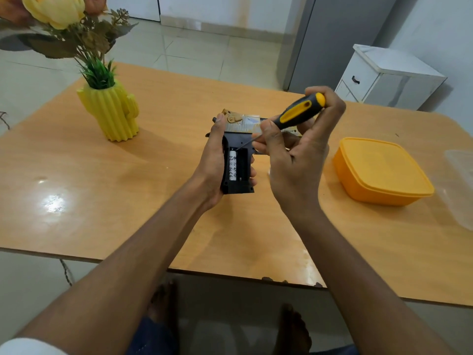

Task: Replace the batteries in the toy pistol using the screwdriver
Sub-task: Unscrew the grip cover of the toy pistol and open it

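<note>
Two bare forearms reach out from the bottom edge; two bare feet show below the table edge, on the tiled floor.

Left hand: grasps the grip of one toy pistol, thumb side along the left of the grip, fingertips curled round its right edge. Pistol held above the table near its middle, grip toward the camera, gold upper part pointing away.

Battery compartment uncovered. One white battery seated in the left slot; the slot beside it looks dark, contents cannot be told.

Right hand: fingers wrapped round one screwdriver, black and yellow handle, thumb and forefinger pinching low by the shaft. Thin shaft slants down-left; tip sits at the top end of the compartment, just by the battery's upper end.

On the table otherwise:
- one yellow cactus-shaped vase at left, holding artificial flowers and greenery
- one orange lidded container at right, well apart from the pistol
- one clear plastic piece at the far right edge, partly cut off

Behind: one white drawer cabinet against the wall.
</note>
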